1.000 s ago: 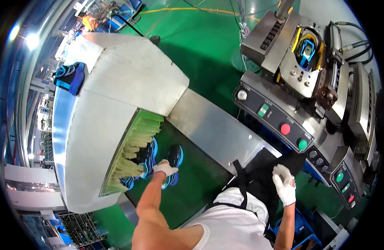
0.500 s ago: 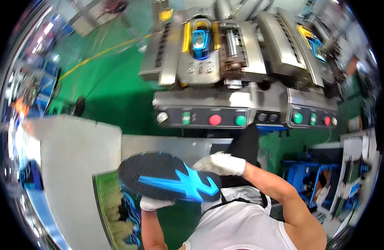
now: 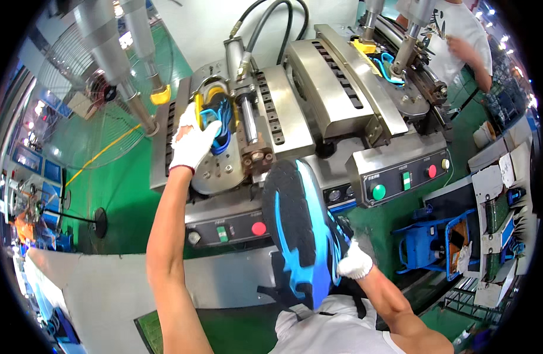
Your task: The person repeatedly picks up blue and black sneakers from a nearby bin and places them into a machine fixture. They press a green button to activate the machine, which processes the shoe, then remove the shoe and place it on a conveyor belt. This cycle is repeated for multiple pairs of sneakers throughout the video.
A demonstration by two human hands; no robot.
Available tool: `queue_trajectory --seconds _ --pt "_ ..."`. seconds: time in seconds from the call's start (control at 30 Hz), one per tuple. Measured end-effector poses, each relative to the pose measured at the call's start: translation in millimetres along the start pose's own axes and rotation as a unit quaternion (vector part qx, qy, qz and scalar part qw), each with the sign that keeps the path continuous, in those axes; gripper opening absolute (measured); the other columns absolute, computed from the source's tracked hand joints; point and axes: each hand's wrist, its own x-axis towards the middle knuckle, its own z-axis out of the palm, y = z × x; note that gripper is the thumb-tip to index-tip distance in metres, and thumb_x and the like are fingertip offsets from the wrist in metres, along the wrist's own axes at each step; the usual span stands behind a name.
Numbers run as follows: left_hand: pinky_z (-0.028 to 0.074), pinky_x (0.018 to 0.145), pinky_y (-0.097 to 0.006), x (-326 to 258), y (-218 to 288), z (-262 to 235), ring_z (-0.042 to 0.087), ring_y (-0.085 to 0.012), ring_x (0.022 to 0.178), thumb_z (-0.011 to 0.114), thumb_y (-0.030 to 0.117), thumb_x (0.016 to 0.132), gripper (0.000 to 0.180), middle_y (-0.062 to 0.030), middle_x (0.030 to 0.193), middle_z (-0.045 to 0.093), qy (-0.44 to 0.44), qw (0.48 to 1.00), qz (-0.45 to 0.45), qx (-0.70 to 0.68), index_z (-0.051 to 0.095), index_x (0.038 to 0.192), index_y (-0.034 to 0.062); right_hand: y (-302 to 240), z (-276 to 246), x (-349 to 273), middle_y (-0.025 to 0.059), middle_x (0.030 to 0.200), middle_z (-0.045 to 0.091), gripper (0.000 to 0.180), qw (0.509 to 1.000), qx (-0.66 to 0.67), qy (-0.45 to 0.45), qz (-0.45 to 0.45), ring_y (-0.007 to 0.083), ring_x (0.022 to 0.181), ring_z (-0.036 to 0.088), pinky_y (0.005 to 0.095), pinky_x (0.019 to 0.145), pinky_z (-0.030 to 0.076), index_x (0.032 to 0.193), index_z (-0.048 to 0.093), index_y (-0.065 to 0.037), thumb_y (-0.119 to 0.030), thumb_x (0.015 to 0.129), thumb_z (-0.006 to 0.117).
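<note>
My left hand (image 3: 193, 144), in a white glove, reaches onto the left station of a steel machine, its thumb and fingers apart. It is at the side of a blue and black shoe (image 3: 224, 115) seated there between yellow pads; whether the fingertips touch the shoe is hard to see. My right hand (image 3: 355, 261), also gloved, is closed on the side of another shoe (image 3: 309, 236). That shoe stands on end before my body, its black and blue sole facing up toward me. The fingers of the right hand are partly hidden behind it.
A control panel (image 3: 239, 232) with buttons fronts the left station; a second panel (image 3: 401, 177) fronts the right one, where another blue shoe (image 3: 388, 68) sits. Metal posts (image 3: 138, 106) rise at left. A person (image 3: 454, 41) is at far right. A blue rack (image 3: 433, 245) stands at right.
My left hand has let go of the held shoe and moved forward onto the machine. The right hand has swung that shoe rightward and turned it on end. The view has shifted.
</note>
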Motion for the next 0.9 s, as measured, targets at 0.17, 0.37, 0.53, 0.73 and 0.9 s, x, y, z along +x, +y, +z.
queue_trajectory --seconds 0.17,0.37,0.53,0.73,0.9 --pt "0.051 0.106 -0.052 51 9 67 0.063 -0.0446 0.128 0.084 0.046 0.078 0.094 -0.0257 0.141 0.063 -0.110 0.980 -0.150 0.068 0.043 0.153 0.0068 -6 -9 -48 0.0147 0.169 0.037 0.125 0.988 0.151 0.033 -0.007 0.0308 0.151 0.041 0.0472 0.124 0.036 0.170 0.019 -0.001 -0.013 0.070 0.093" --pt "0.053 0.103 -0.051 93 -2 72 0.067 -0.0448 0.122 0.084 0.043 0.078 0.076 -0.0281 0.131 0.068 -0.134 0.970 -0.174 0.101 0.055 0.137 0.0042 -22 4 -53 0.0111 0.171 0.036 0.113 0.990 0.034 0.100 -0.098 0.0278 0.154 0.037 0.0422 0.129 0.024 0.169 0.024 -0.001 -0.026 0.079 0.088" --pt "0.051 0.107 -0.048 104 1 -5 0.065 -0.0425 0.126 0.081 0.046 0.079 0.082 -0.0293 0.134 0.066 -0.087 0.983 -0.136 0.085 0.055 0.142 0.0005 -19 12 -62 0.0127 0.171 0.036 0.124 0.983 0.088 0.152 -0.059 0.0281 0.156 0.035 0.0431 0.130 0.025 0.171 0.012 -0.006 -0.010 0.075 0.090" --pt "0.048 0.108 -0.041 -12 17 -129 0.065 -0.0318 0.123 0.085 0.031 0.084 0.068 -0.0226 0.133 0.067 0.052 0.995 -0.082 -0.011 0.060 0.138 -0.0012 -4 -11 -90 0.0141 0.116 0.070 0.081 0.975 0.093 0.201 0.036 0.0197 0.088 0.068 0.0349 0.071 0.055 0.149 0.048 -0.004 0.006 0.076 0.080" --pt "0.050 0.106 -0.040 -196 24 -191 0.064 -0.0282 0.118 0.083 0.011 0.084 0.058 -0.0173 0.128 0.066 0.157 0.974 -0.156 -0.047 0.060 0.136 -0.0013 -12 -7 -52 0.0120 0.085 0.074 0.029 0.962 -0.087 0.252 0.060 0.0167 0.065 0.068 0.0312 0.058 0.054 0.113 0.072 0.008 0.005 0.084 0.075"
